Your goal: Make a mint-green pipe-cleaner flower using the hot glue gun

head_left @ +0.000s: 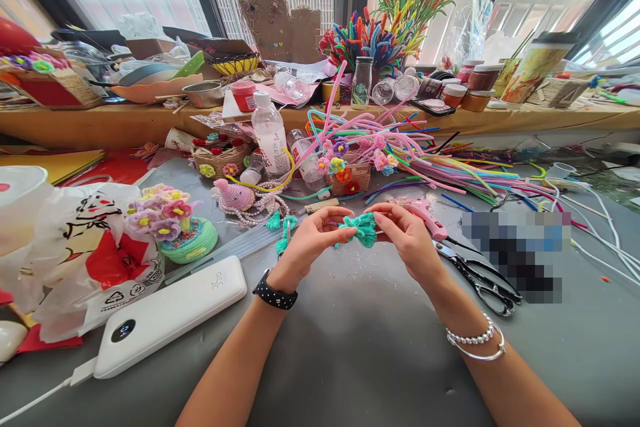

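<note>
A small teal yarn bow (364, 229), gathered in the middle, is held up between my two hands above the grey table. The fingers of my left hand (313, 240) pinch its left side. My right hand (404, 235) grips the right side, thumb and fingers pressed together. Just behind my left wrist lie more teal yarn pieces (284, 233). A pink glue gun (423, 215) rests behind my right hand, and black-handled scissors (483, 280) lie to the right of my right wrist.
A white power bank (173, 317) with a cable lies at the left, near a plastic bag (100, 247) and a flowered green pot (193, 240). Behind my hands are bottles (270, 137), many pipe cleaners (390, 153) and a woven basket (220, 159). White cables (607, 213) run along the right.
</note>
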The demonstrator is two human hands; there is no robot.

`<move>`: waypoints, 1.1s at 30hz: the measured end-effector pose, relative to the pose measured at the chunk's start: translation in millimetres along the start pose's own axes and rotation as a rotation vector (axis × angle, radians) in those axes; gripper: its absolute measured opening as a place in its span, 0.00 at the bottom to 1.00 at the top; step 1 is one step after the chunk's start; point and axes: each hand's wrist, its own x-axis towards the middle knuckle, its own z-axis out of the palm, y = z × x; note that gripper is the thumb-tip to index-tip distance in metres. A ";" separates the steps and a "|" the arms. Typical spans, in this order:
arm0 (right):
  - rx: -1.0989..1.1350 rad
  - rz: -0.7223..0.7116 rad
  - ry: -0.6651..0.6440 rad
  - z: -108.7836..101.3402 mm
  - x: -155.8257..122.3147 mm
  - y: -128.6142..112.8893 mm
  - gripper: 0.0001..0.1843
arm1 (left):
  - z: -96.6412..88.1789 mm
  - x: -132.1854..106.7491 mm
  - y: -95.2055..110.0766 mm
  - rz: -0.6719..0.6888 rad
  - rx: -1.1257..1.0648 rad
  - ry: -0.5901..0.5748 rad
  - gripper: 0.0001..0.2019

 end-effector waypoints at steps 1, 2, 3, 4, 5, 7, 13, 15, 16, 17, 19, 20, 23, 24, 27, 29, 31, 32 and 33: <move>0.000 0.000 -0.001 0.1 -0.1 0.0 0.12 | 0.1 -0.1 0.1 0.000 -0.001 -0.001 0.19; 0.000 0.000 -0.002 0.3 -0.2 -0.1 0.12 | 0.2 -0.2 0.1 0.000 -0.002 -0.001 0.18; 0.000 -0.001 -0.001 0.4 -0.3 -0.1 0.12 | 0.4 -0.3 0.2 0.001 -0.004 -0.001 0.18; 0.001 -0.001 -0.003 0.6 -0.4 -0.1 0.12 | 0.5 -0.4 0.3 0.003 -0.006 -0.001 0.18; 0.004 -0.002 -0.003 0.7 -0.6 -0.2 0.12 | 0.6 -0.6 0.4 0.004 -0.009 -0.001 0.18; 0.008 -0.005 -0.003 0.8 -0.9 -0.5 0.12 | 0.8 -0.9 0.7 0.005 -0.010 -0.001 0.17; -0.001 -0.007 -0.001 1.3 -1.5 -1.4 0.13 | 0.2 -1.3 0.7 0.009 -0.003 -0.008 0.17; -0.001 -0.010 -0.002 1.3 -1.5 -1.2 0.12 | -0.1 -1.3 0.7 0.012 0.002 -0.010 0.17; -0.001 -0.011 -0.003 1.2 -1.4 -1.0 0.12 | -0.1 -1.3 0.8 0.012 0.005 -0.011 0.17; -0.003 -0.012 -0.002 1.1 -1.4 -0.9 0.13 | -0.2 -1.4 0.9 0.011 0.007 -0.012 0.17; -0.009 -0.014 -0.003 1.0 -1.4 -0.5 0.13 | -0.1 -1.5 1.1 0.010 0.013 -0.014 0.16; -0.010 -0.016 -0.004 1.0 -1.4 -0.3 0.13 | -0.1 -1.5 1.2 0.011 0.015 -0.015 0.16; -0.015 -0.028 0.002 1.2 -1.9 -0.2 0.12 | 0.1 -1.5 1.2 0.014 0.018 -0.011 0.16; -0.019 -0.033 0.007 1.2 -2.1 -0.4 0.12 | 0.2 -1.5 1.1 0.019 0.020 -0.006 0.16; -0.055 -0.068 0.012 1.0 -3.1 -2.1 0.12 | 1.1 -2.6 1.6 0.075 0.051 0.014 0.17; -0.097 -0.108 -0.005 0.4 -4.1 -4.3 0.13 | 2.1 -4.6 3.0 0.151 0.089 0.027 0.17; -0.144 -0.146 -0.037 -0.2 -5.4 -6.8 0.14 | 3.2 -7.3 5.3 0.242 0.127 0.036 0.16; -0.167 -0.161 -0.055 -0.4 -6.1 -8.0 0.15 | 3.6 -8.7 6.7 0.289 0.144 0.037 0.15; -0.187 -0.173 -0.074 -0.6 -6.8 -9.2 0.15 | 3.9 -10.1 8.1 0.332 0.159 0.033 0.14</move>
